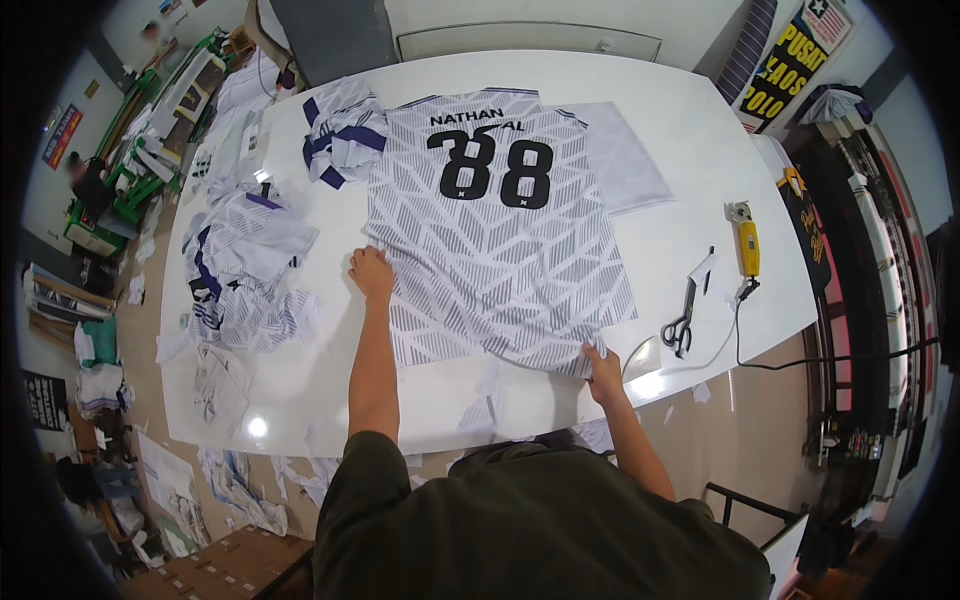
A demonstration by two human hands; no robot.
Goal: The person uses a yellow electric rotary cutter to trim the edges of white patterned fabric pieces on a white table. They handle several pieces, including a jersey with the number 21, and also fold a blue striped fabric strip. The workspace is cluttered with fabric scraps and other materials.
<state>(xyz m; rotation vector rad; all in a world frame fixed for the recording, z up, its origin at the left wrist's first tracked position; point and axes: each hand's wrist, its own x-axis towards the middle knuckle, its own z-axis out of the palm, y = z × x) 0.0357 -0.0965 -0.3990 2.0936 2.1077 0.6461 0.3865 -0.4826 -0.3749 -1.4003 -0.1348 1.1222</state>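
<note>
1. Pinching the lower right corner of the upper panel point(450, 240), we have the fingers of our right hand point(603, 375) drawn together on the gathered cloth, near the table's front edge.
2. Our left hand point(372, 272) is at that panel's left edge with its fingers bent; whether they grip the cloth or only rest on it, we cannot tell.
3. The panel, white with grey striped shapes and black printing near its top, lies in front of us on the white table point(320, 400). Its lower part is rumpled, and its bottom edge sags between our hands.
4. Beneath it we see a matching lower panel point(425, 342), showing at the bottom left and along the right, and a plain white piece point(635, 165) jutting out at the upper right.
5. To our right lie black-handled scissors point(682, 325), with a yellow electric cutter point(747, 245) beyond them, its dark cord running off the table.
6. Left of the panel's top we have a crumpled bundle point(345, 140) with purple bands; nearer the table's left edge is a larger heap point(255, 245) of patterned cloth.
7. Cloth scraps point(240, 490) litter the floor below.
</note>
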